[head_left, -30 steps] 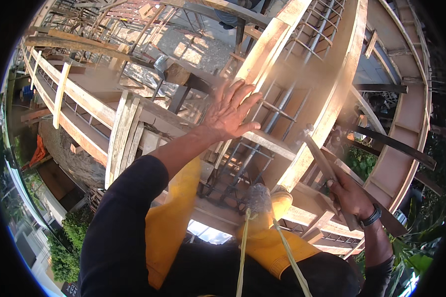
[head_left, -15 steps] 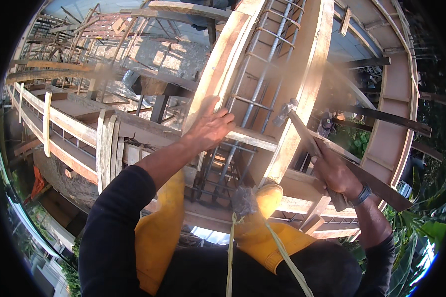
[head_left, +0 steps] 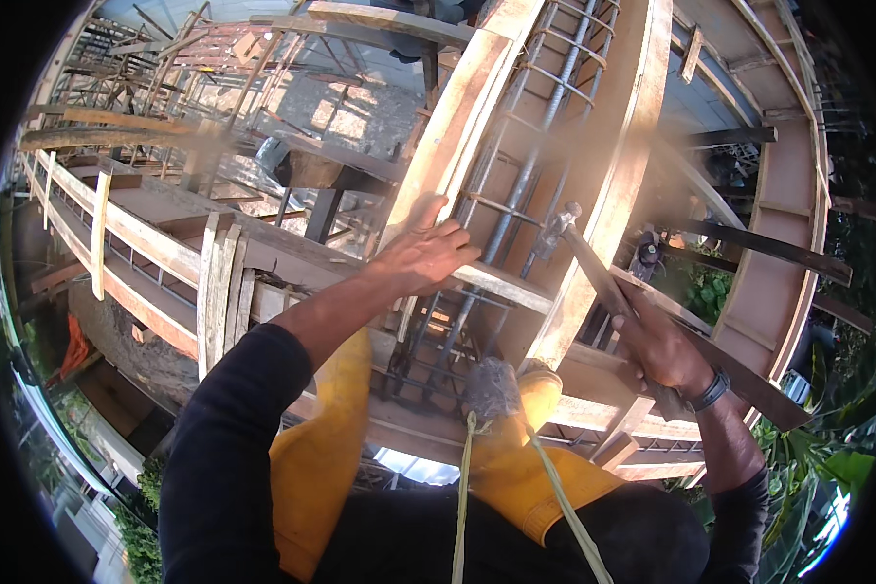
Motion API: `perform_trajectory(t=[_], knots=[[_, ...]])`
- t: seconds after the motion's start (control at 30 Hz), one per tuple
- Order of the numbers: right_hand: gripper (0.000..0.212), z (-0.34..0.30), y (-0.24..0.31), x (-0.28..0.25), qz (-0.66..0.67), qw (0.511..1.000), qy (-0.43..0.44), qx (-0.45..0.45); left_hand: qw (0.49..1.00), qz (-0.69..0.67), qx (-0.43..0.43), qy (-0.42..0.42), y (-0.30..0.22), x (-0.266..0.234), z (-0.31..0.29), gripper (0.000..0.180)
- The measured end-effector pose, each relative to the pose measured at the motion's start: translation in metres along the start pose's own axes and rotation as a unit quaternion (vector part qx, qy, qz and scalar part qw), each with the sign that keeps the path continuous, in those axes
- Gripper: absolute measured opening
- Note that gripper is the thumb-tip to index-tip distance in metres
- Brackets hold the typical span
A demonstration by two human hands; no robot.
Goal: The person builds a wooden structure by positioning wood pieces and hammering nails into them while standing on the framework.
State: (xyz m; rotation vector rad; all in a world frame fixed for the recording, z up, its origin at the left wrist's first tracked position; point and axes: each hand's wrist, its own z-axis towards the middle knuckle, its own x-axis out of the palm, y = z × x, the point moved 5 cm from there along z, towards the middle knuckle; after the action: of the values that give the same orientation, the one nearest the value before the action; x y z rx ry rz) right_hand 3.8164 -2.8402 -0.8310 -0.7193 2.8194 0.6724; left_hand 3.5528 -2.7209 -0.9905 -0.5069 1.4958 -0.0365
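Ahead of me, my left hand (head_left: 424, 257) is closed over the left end of a short wooden strip (head_left: 506, 286), which lies across a timber beam mould. Whether a nail sits between those fingers, I cannot make out. My right hand (head_left: 660, 346) grips a hammer (head_left: 594, 267) by its wooden handle, with the metal head raised over the mould's right side. Inside the mould runs a steel rebar cage (head_left: 537, 127), between the left timber edge (head_left: 446, 127) and the right timber edge (head_left: 621, 185).
My yellow boots (head_left: 538, 394) stand by the mould's near end. A clear plastic bag (head_left: 492, 389) hangs there, near pale green straps (head_left: 465, 487). More beam formwork (head_left: 156, 263) extends left, and another mould (head_left: 784, 224) curves along the right. Dark planks (head_left: 769, 248) jut out at right.
The view has swung slightly, moving the scene rightward in the picture. The hammer head has shifted a little left relative to the mould. My left hand keeps its hold on the strip.
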Motion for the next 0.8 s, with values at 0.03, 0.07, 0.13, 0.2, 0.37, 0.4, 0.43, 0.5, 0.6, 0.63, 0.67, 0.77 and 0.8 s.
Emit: perform_trajectory(t=[0.03,0.07,0.13,0.2,0.37,0.4,0.43,0.5,0.6,0.63,0.67,0.77,0.8], knots=[[0.062,0.001,-0.005,0.003,0.016,1.000,0.000,-0.009,1.000,-0.014,0.009,-0.013,0.001,-0.005,-0.002,0.015],[0.062,0.004,-0.012,0.006,0.033,0.999,0.000,-0.018,0.999,-0.028,0.018,-0.026,0.000,-0.008,-0.004,0.015],[0.063,0.006,-0.025,0.014,0.008,0.998,-0.014,-0.062,0.999,-0.020,0.006,0.031,0.001,0.002,-0.006,0.032],[0.064,-0.001,-0.042,0.027,-0.075,0.987,-0.042,-0.133,0.998,-0.007,0.003,0.061,0.001,0.007,-0.005,0.041],[0.033,0.002,-0.102,0.061,-0.151,0.957,-0.143,-0.202,0.998,0.008,-0.005,0.059,-0.003,0.011,-0.006,0.040],[0.030,0.011,-0.116,0.063,-0.185,0.946,-0.156,-0.215,0.998,0.007,-0.003,0.063,-0.004,0.010,-0.004,0.039],[0.027,0.017,-0.117,0.065,-0.217,0.933,-0.168,-0.233,0.998,0.011,-0.004,0.069,-0.005,0.008,-0.003,0.039],[0.029,0.016,-0.119,0.066,-0.182,0.942,-0.191,-0.206,0.997,0.016,-0.007,0.073,-0.005,0.006,-0.004,0.037],[0.030,0.024,-0.140,0.076,-0.192,0.934,-0.219,-0.207,0.997,0.008,-0.013,0.075,-0.005,0.008,-0.007,0.035],[0.030,0.029,-0.145,0.076,-0.201,0.934,-0.209,-0.211,0.997,-0.002,-0.015,0.082,-0.004,0.006,-0.005,0.035],[0.030,0.031,-0.149,0.075,-0.210,0.933,-0.199,-0.215,0.996,-0.012,-0.016,0.089,-0.004,0.005,-0.003,0.035],[0.031,0.042,-0.135,0.061,-0.210,0.926,-0.225,-0.221,0.996,-0.001,-0.023,0.090,-0.007,0.001,-0.002,0.034],[0.031,0.044,-0.138,0.061,-0.215,0.923,-0.233,-0.220,0.995,0.017,-0.022,0.094,-0.007,0.004,-0.003,0.036]])
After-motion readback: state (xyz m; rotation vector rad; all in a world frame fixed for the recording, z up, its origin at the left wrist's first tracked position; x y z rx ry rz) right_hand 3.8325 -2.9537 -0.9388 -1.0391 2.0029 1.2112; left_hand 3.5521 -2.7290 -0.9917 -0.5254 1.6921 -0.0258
